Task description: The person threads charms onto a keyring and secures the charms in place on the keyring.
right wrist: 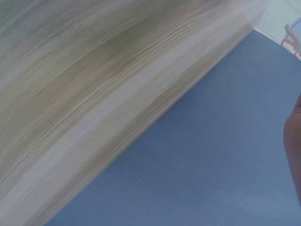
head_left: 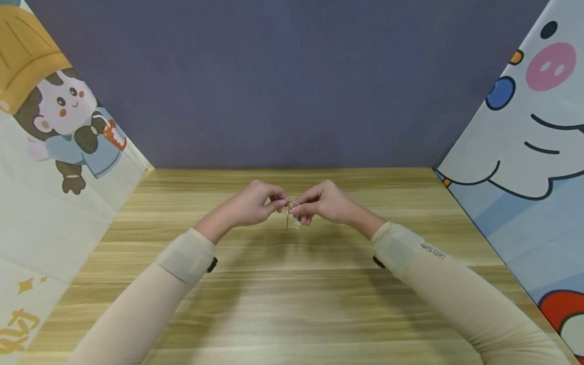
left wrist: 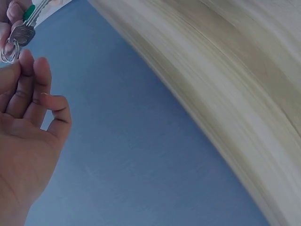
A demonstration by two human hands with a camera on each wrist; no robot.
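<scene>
Left hand (head_left: 248,205) and right hand (head_left: 325,203) pinch small key ring (head_left: 290,205) together above table (head_left: 292,304); ring detail tiny, fingers half hide it; right wrist view shows only hand's edge.

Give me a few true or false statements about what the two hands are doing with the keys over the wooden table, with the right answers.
1. Both hands meet above the table. True.
2. The left hand lies flat on the wood. False: it is raised, fingertips pinching at the key ring.
3. The right hand holds the keys. True: its fingers are curled round them.
4. One key carries a green part. True, in the left wrist view.
5. The wall behind the table is bright red. False: it is a dull blue-grey.
6. The arms are bare. False: both wear beige sleeves.
</scene>
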